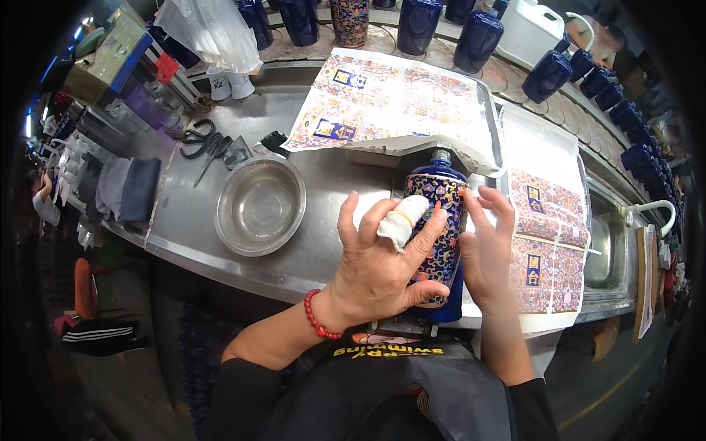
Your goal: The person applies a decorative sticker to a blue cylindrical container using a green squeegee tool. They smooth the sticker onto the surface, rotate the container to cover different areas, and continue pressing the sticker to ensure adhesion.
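Observation:
A dark blue glass bottle (441,242) lies tilted before me, its bare neck pointing away and its body covered in a colourful floral decal. My left hand (380,264) spreads over its left side, thumb and index finger against the decal. A white cloth wrap (405,220), bound with a yellow band, covers one finger of this hand. On the other side, fingers of my right hand (491,253) touch the bottle's right edge, so it is held between both hands. Dark blue cloth (453,300) shows under its near end; what else supports it is hidden.
Left on the metal counter are a steel bowl (261,206), scissors (207,146) and folded cloths (140,190). Printed decal sheets (375,99) lie behind the bottle, more sheets (546,231) to the right. Blue bottles (480,41) line a curved conveyor. A sink (601,259) is far right.

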Motion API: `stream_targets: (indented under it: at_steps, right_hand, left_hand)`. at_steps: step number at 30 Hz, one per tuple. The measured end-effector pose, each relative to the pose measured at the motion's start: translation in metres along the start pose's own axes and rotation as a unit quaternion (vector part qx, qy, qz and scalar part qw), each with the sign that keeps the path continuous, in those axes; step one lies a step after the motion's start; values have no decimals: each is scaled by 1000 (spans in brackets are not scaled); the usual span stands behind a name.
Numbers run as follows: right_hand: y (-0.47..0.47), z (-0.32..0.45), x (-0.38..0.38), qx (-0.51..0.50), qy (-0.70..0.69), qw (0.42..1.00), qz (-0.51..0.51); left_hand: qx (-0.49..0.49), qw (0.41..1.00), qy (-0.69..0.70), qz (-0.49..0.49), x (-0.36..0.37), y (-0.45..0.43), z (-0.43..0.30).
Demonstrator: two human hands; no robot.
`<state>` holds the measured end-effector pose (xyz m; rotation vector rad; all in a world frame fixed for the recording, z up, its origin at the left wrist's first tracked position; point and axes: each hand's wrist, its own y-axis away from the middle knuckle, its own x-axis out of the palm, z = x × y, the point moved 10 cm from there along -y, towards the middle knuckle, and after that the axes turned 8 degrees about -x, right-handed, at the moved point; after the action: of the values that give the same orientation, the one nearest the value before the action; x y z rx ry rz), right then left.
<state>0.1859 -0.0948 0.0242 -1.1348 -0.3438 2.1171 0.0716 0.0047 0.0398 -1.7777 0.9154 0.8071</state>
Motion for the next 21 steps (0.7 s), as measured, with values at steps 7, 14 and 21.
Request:
stream_targets:
  at_steps: [7,14,21]
  right_hand:
    - [1,-3,4,3,9,1000,16]
    - [-5,5,0,-23,32,999,13]
    - [-10,8,-6,-39,88,995,18]
  left_hand:
    - [-13,1000,3,-7,-1,-3,1]
    - [-21,999,18,-22,-3,-11,4]
    - [2,1000,-24,-11,-1,-15,3]
